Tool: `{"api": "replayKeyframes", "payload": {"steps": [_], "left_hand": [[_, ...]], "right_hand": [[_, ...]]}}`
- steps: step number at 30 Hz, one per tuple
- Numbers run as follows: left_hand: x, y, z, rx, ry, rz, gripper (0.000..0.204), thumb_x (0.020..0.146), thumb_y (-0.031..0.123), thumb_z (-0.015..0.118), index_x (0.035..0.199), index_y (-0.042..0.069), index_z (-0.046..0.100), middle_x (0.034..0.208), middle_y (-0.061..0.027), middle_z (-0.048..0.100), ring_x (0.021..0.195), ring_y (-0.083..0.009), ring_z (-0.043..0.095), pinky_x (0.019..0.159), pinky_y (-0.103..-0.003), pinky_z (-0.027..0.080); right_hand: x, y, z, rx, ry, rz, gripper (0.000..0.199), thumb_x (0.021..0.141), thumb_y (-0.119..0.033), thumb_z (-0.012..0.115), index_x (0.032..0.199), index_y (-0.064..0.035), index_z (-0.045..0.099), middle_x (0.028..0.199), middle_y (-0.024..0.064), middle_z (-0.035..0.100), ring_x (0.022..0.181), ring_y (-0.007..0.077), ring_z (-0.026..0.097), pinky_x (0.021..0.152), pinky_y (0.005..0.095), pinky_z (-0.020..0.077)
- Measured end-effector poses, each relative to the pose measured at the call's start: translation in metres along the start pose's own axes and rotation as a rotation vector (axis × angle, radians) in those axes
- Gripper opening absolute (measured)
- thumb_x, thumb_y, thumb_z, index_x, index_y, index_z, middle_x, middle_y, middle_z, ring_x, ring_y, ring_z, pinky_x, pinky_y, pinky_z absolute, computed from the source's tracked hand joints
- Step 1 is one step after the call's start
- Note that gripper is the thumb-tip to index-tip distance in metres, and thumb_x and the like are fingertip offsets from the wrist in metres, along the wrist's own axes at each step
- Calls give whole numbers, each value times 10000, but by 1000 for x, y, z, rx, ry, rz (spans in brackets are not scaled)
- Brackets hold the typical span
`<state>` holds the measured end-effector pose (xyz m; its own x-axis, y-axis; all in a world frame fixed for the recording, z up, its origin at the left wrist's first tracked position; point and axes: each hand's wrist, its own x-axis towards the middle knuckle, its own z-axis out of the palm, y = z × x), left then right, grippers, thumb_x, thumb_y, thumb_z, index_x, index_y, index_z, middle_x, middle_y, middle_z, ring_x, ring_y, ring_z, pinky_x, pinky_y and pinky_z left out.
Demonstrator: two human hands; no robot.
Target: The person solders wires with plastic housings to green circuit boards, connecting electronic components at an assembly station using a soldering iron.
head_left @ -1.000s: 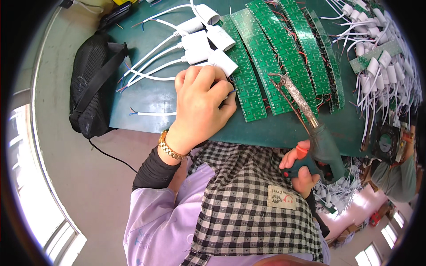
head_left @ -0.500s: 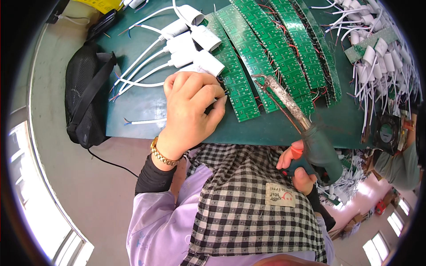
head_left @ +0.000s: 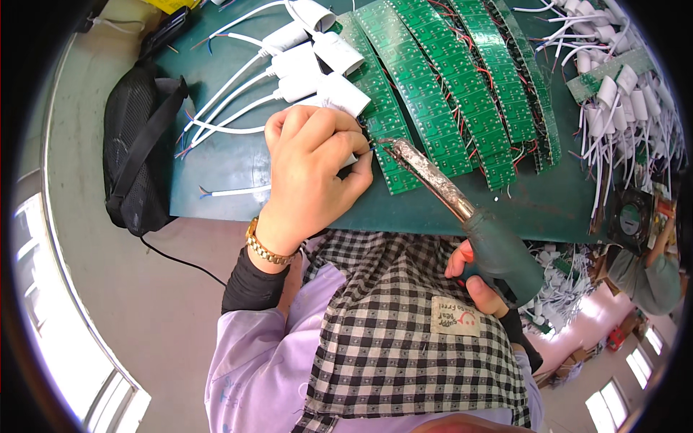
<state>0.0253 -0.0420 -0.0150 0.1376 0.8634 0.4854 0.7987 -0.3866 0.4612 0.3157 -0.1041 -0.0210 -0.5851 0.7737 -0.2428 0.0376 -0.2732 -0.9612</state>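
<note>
My left hand (head_left: 314,159) is closed, with its thumb and forefinger pinched at the left edge of the nearest green circuit board strip (head_left: 397,169). A white cable (head_left: 242,191) runs out from under it to the left, and a bit of white shows between its fingers; most of the held piece is hidden. My right hand (head_left: 476,278) grips a soldering gun (head_left: 502,249) with a dark green handle. The gun's worn metal barrel points up and left, its tip close to my left fingertips. White cylindrical caps (head_left: 339,94) with cables lie just beyond my left hand.
More circuit board strips (head_left: 462,79) with red wires lie side by side on the green table (head_left: 548,209). A heap of white cabled caps (head_left: 621,108) is at the far right, near a fan (head_left: 628,216). A black bag (head_left: 133,151) sits at the left edge. Another person (head_left: 646,278) is at right.
The soldering gun has moved left and its tip has come down to my left fingertips. My left hand stays nearly in place, pinched as before.
</note>
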Motion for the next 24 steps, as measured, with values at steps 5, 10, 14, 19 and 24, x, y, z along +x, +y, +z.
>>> {"api": "replayKeyframes", "payload": {"steps": [5,10,14,19,24], "left_hand": [[0,0,2,8,8,-14,232,543,8,700,709,120,582,802,28,574,791,-185,518,764,-327,335],[0,1,3,15,37,-42,184,566,29,695,670,126,578,773,50,544,785,-175,511,775,-351,334],[0,1,3,16,44,-43,178,570,32,693,669,126,579,766,50,544,771,-173,510,769,-352,334],[-2,0,4,18,52,-40,164,579,39,690,665,124,579,760,47,543,751,-176,503,759,-354,334],[1,1,4,22,55,-33,162,580,38,689,663,121,578,760,45,543,747,-177,503,759,-356,336]], "right_hand": [[2,-1,0,-54,-15,-23,463,811,-261,647,1153,-38,429,865,101,507,775,199,527,710,341,469],[6,-6,1,-134,-54,-41,394,813,-221,632,1090,-26,430,861,108,510,774,199,530,706,339,470],[6,-2,4,-59,-13,-61,400,814,-232,637,1078,-23,422,843,116,516,754,203,530,690,337,468],[10,-13,19,177,167,-115,355,837,-235,599,1111,-29,506,789,78,549,727,171,540,673,307,460],[12,-8,17,97,180,-184,571,842,-366,598,1210,4,366,740,114,525,630,209,534,591,330,474]]}}
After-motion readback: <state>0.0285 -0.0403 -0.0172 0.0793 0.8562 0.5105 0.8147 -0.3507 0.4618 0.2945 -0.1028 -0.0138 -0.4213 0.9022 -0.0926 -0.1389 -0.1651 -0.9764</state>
